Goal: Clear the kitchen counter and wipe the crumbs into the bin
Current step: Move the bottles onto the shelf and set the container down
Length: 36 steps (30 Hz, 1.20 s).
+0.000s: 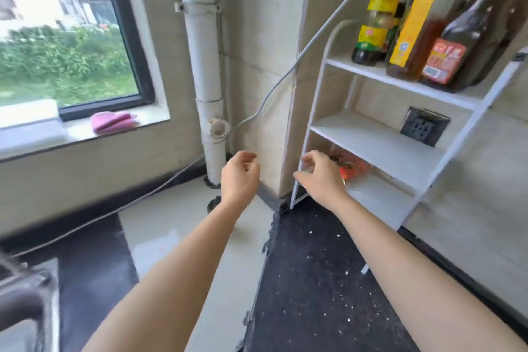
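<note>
White crumbs (320, 263) are scattered over the black counter (308, 308) in front of a white shelf rack (368, 140). My left hand (240, 177) hovers over the pale counter section with loosely curled fingers, holding nothing. Just to its right, my right hand (320, 177) reaches to the rack's left leg beside the bottom shelf, fingers loosely curled; whether it touches the leg is unclear. A red packet (354, 166) lies on the bottom shelf behind that hand. A pink cloth (114, 121) lies on the window sill at the far left.
Three sauce bottles (411, 17) stand on the rack's top shelf. A wall socket (424, 126) sits behind the middle shelf. A white drain pipe (203, 66) and a grey cable (268, 94) run down the corner. A sink edge (25, 303) shows bottom left.
</note>
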Tool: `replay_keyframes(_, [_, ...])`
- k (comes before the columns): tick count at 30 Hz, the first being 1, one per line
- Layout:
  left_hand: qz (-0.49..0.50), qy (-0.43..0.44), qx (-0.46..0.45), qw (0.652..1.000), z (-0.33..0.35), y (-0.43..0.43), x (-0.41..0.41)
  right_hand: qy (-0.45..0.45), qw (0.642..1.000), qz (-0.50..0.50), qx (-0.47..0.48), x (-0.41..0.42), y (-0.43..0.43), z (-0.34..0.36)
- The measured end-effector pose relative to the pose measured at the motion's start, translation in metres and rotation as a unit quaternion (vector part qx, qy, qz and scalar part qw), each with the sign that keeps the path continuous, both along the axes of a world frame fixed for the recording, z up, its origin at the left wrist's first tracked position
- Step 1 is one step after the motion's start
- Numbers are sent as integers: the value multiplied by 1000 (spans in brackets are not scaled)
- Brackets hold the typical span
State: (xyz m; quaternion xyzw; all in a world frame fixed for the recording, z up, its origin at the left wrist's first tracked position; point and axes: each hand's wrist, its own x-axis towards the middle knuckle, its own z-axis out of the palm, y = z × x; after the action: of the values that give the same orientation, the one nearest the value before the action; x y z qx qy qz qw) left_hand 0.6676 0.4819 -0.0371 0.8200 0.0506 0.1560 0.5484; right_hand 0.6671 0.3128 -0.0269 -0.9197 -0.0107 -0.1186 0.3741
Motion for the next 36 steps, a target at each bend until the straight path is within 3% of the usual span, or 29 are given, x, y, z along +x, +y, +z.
replay_keyframes(6, [99, 87, 79, 988, -86, 80, -15, 180, 980, 71, -49, 11, 57, -80])
replay_keyframes(13, [41, 261, 167, 950, -189, 134, -9, 304, 947, 98, -35, 45, 124, -157])
replay_keyframes(17, [-41, 277, 235, 931, -228, 141, 6, 307, 948, 72, 32, 64, 154, -187])
replay_keyframes(22, [-110, 302, 347, 881, -256, 137, 16, 246, 965, 48, 82, 79, 176, -208])
replay_keyframes(33, [-137, 383, 385, 829, -235, 121, 27, 249, 965, 62, 48, 63, 139, -173])
replay_keyframes(36, [-137, 382, 378, 832, -212, 107, 34, 237, 968, 72, 40, 58, 106, -140])
